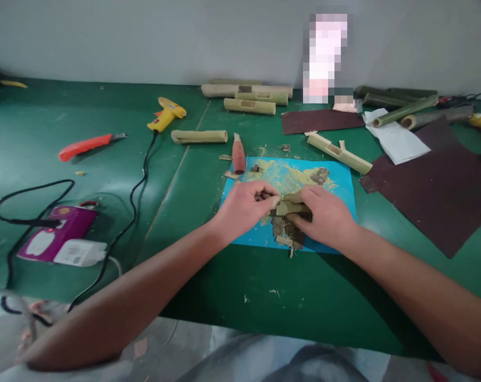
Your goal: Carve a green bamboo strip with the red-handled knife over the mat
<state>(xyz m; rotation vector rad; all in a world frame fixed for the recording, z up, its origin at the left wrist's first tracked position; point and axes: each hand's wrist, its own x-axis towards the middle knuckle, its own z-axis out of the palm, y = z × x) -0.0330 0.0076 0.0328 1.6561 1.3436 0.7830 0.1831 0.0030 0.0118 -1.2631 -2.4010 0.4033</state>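
Observation:
Over a blue mat [344, 183] strewn with bamboo dust and shavings, both hands meet on a short bamboo piece [289, 207]. My left hand [244, 204] is closed, its fingers curled against the piece's left end. My right hand [324, 215] is closed on the piece's right end. Dark bark scraps [286, 229] lie under the hands. A red-handled knife [238, 154] rests just beyond the mat's far left corner.
Cut bamboo tubes [249, 105] lie at the back, one [199, 136] nearer and a notched one [338, 153] by the mat. Dark sandpaper sheets [435, 191] spread right. Left are a yellow glue gun [165, 114], an orange cutter [85, 145] and a purple power strip [57, 233].

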